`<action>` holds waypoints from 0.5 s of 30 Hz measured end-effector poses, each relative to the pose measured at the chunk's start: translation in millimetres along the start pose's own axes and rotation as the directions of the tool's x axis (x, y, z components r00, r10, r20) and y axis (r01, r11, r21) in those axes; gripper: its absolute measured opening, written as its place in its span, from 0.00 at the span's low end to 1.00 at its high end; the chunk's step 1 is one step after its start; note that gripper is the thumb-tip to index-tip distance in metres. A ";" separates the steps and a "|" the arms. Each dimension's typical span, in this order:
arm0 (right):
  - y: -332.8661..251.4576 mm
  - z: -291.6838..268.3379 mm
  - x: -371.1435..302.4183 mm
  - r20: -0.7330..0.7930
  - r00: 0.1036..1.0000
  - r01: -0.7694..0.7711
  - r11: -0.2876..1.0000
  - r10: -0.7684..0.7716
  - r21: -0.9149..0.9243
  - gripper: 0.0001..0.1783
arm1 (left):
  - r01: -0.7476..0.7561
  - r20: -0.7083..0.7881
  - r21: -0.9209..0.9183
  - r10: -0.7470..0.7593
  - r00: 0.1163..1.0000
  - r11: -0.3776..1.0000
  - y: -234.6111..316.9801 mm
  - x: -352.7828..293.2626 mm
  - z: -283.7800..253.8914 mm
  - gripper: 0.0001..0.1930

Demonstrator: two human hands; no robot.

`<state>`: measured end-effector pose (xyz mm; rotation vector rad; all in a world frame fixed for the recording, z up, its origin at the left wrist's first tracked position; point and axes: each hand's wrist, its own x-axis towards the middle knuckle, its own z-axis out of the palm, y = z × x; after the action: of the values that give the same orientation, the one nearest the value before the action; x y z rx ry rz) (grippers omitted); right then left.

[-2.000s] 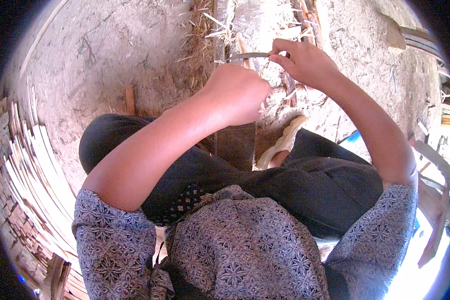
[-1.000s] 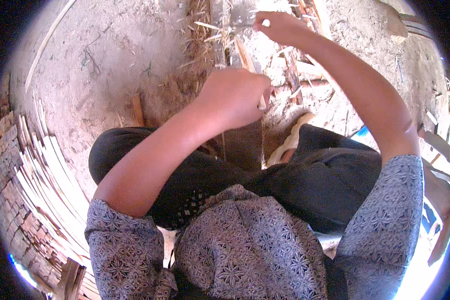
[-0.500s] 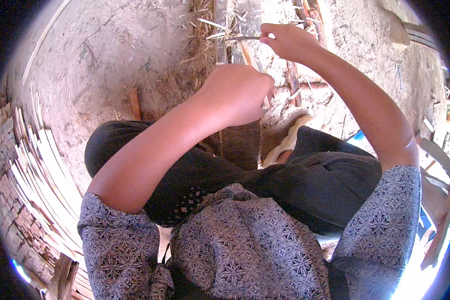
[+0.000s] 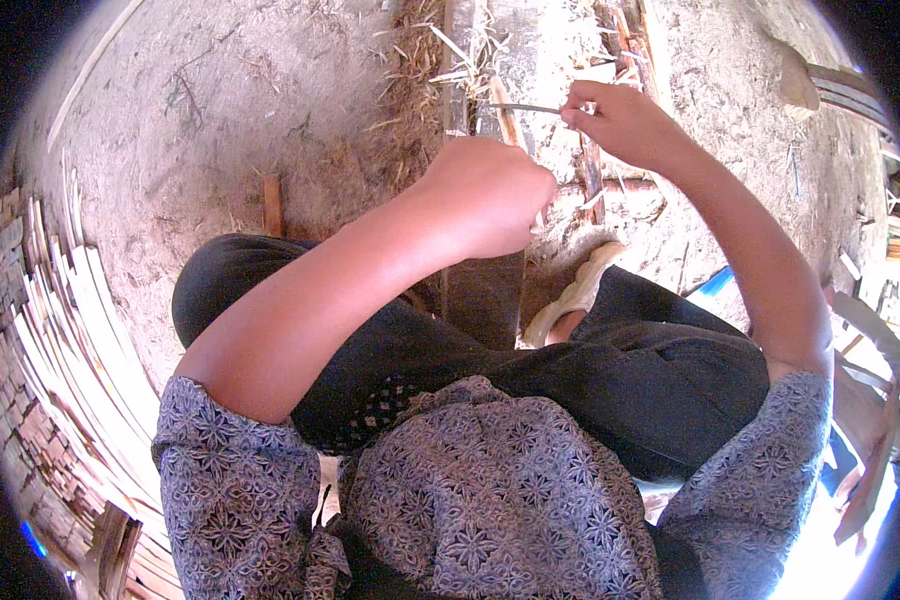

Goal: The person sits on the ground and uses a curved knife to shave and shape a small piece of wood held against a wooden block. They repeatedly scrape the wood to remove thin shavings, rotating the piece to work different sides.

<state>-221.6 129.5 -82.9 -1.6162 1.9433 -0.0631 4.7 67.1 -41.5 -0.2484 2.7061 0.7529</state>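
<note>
My left hand [image 4: 495, 197] is closed in a fist around a narrow pale wooden strip [image 4: 507, 115], whose far end sticks out beyond the knuckles. Farther off and to the right, my right hand [image 4: 620, 118] is closed on one end of a thin, dark, slightly curved blade [image 4: 530, 107]. The blade points left and lies across the strip near its far end; whether they touch, I cannot tell. Any handle is hidden in my fingers. Curled wood shavings [image 4: 460, 55] lie just past the strip's tip.
A dark board [image 4: 485, 290] runs away from me between my crossed legs. Several long pale strips [image 4: 80, 330] are stacked at the left, beside dark wood pieces [image 4: 20, 400]. A short brown stick [image 4: 272, 205] lies on the earthen ground. Curved pieces [image 4: 875, 430] lie at the right.
My right hand has drawn the blade to the right and nearer to me along the strip. My left hand has shifted only slightly, still gripping. The view has moved a little.
</note>
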 end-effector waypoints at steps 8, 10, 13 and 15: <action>-20.4 23.9 38.6 -0.019 0.997 -0.079 0.988 0.077 -0.135 0.16 | 0.003 -0.002 0.011 -0.003 1.000 1.000 3.1 5.2 -1.4 0.07; -12.3 21.5 54.9 -0.044 0.993 -0.118 0.981 0.112 -0.157 0.16 | -0.005 -0.006 0.030 0.005 1.000 1.000 6.4 9.9 -0.1 0.07; -3.7 14.8 52.5 -0.029 0.996 -0.087 0.992 0.085 -0.091 0.17 | 0.009 -0.014 0.019 -0.009 1.000 1.000 5.3 5.2 -3.6 0.08; 8.2 14.0 41.7 0.004 0.994 -0.104 0.994 0.105 -0.038 0.17 | 0.014 -0.030 -0.022 -0.014 0.999 1.000 2.0 -1.7 -1.7 0.09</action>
<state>-225.4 98.4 -114.9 -1.5340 2.0323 0.0210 5.3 68.0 -38.6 -0.2858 2.7228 0.7809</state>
